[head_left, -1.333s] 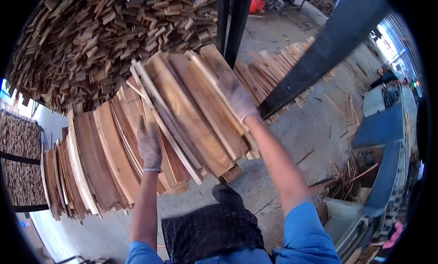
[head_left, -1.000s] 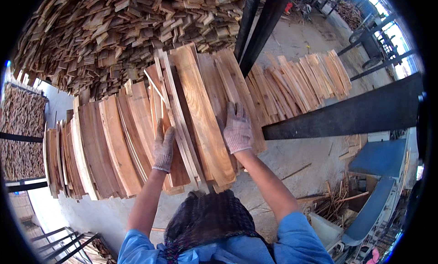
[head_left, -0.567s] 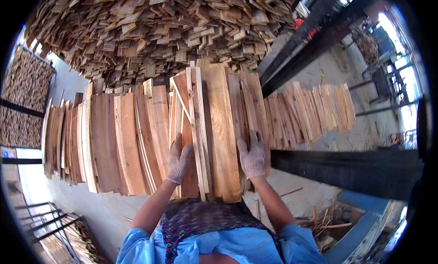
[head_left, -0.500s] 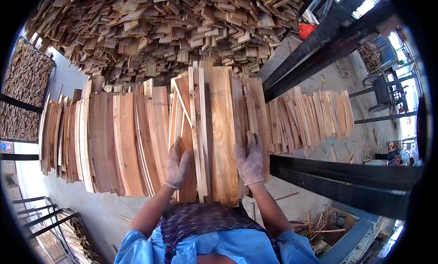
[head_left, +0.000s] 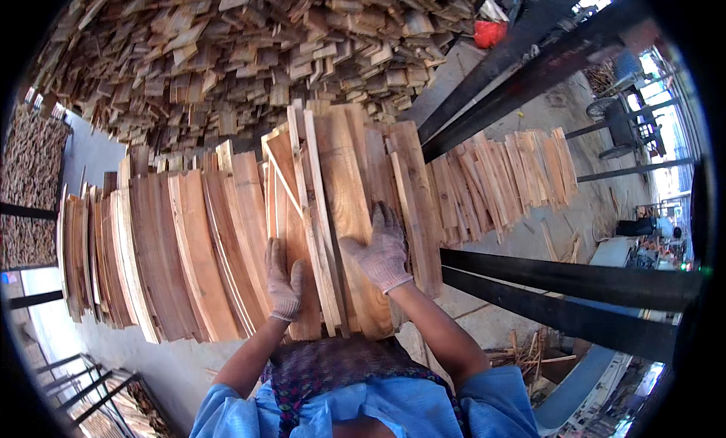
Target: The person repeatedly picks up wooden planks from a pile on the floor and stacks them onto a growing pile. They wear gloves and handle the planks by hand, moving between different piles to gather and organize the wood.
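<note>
Both my hands wear pale knitted gloves and lie on a long row of wooden boards stood side by side. My left hand (head_left: 285, 283) rests with fingers stretched out and thumb apart on a reddish-brown board, left of some narrow pale strips (head_left: 321, 211). My right hand (head_left: 382, 250) lies spread over the right side of a wide light-brown board (head_left: 340, 162), its thumb pointing left across the grain. A thin strip (head_left: 283, 179) leans slantwise at the top, left of the narrow strips. Neither hand is closed round a board.
A large heap of cut wood (head_left: 249, 52) rises beyond the row. Dark metal beams (head_left: 560, 283) run at the right, and more boards (head_left: 503, 181) stand between them. A wheeled cart (head_left: 631, 128) and a red object (head_left: 490, 34) are farther off. Scrap sticks (head_left: 533, 355) lie at lower right.
My right hand has moved left from the wide board's right edge onto its face, fingers spread. My left hand stays beside the narrow strips. The whole view has tilted slightly.
</note>
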Tool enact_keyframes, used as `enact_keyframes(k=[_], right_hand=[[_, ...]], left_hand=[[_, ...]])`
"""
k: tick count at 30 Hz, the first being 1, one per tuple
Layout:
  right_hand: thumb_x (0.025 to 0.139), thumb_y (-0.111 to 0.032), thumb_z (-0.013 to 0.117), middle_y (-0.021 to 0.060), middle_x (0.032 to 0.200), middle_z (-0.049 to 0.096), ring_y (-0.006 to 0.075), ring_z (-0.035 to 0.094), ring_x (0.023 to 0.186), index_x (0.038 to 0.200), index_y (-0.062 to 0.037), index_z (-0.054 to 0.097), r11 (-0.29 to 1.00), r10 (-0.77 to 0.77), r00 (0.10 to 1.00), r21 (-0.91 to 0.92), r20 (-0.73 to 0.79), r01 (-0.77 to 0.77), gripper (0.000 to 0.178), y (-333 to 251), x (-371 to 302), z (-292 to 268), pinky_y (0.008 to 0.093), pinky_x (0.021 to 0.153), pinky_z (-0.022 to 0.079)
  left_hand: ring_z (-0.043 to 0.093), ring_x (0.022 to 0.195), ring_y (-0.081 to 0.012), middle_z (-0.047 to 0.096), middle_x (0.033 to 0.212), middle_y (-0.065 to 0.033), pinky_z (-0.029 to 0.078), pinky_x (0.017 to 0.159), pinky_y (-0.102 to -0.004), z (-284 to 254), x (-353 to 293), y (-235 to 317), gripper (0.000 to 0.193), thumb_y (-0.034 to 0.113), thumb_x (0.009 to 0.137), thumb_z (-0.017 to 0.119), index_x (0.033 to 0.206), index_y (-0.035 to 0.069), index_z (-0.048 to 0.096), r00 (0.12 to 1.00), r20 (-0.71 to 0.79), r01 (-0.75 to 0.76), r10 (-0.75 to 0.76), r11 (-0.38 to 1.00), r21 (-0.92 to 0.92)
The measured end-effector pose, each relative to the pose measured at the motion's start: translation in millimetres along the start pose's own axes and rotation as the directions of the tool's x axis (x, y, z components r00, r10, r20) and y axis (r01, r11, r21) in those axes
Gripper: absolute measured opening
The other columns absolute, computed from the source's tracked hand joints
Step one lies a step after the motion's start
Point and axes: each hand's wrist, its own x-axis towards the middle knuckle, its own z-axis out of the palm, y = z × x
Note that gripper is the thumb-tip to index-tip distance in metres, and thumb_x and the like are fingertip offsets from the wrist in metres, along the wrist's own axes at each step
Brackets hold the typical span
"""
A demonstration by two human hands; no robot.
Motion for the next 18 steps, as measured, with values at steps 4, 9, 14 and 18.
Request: enact_keyframes(k=[4, 9, 14, 18], right_hand=[[0.084, -0.058, 0.073, 0.0316, 0.16, 0.035, 0.0447, 0.03, 0.152, 0.155, 0.0094, 0.033, 1.0, 0.022, 1.0, 0.02, 0.019, -0.023, 0.106, -18, -11, -3, 0.0574, 0.124, 0.023], [0.087, -0.061, 0.068, 0.0293, 0.163, 0.032, 0.044, 0.023, 0.156, 0.159, 0.006, 0.028, 0.996, 0.088, 0.988, -0.032, 0.128, -0.085, 0.106, -35, -20, -19, 0.0591, 0.127, 0.016], [0.092, -0.057, 0.062, 0.0271, 0.167, 0.025, 0.0437, 0.02, 0.157, 0.161, 0.0046, 0.026, 0.991, 0.082, 0.994, 0.097, 0.067, -0.089, 0.099, -24, -38, -16, 0.0561, 0.128, 0.013], [0.088, -0.061, 0.066, 0.0287, 0.165, 0.027, 0.0429, 0.022, 0.156, 0.159, 0.0038, 0.03, 0.994, 0.016, 0.998, 0.105, 0.063, -0.022, 0.103, -13, -52, -13, 0.053, 0.128, 0.017]], left_hand=[[0.037, 0.149, -0.0424, 0.042, 0.159, -0.0242, 0.032, 0.122, -0.0502, 6, 0, -21, 0.062, 0.031, 0.102, 0.056, 0.154, -0.001, 0.043, 0.981, 0.072, -0.192, 0.178, 0.934, 0.303], [0.043, 0.145, -0.0425, 0.049, 0.155, -0.0212, 0.035, 0.121, -0.0497, 7, -3, -21, 0.063, 0.034, 0.092, 0.066, 0.145, 0.003, 0.055, 0.961, 0.081, -0.274, 0.263, 0.884, 0.378], [0.05, 0.131, -0.0416, 0.061, 0.134, -0.0213, 0.039, 0.115, -0.0493, 5, -8, -7, 0.044, 0.028, 0.094, 0.064, 0.129, 0.002, 0.063, 0.934, 0.207, -0.349, 0.291, 0.867, 0.357], [0.037, 0.149, -0.037, 0.047, 0.156, -0.0216, 0.027, 0.126, -0.0443, 10, -11, -62, 0.066, 0.043, 0.097, 0.06, 0.148, 0.002, 0.052, 0.95, 0.181, -0.289, 0.253, 0.933, 0.215]])
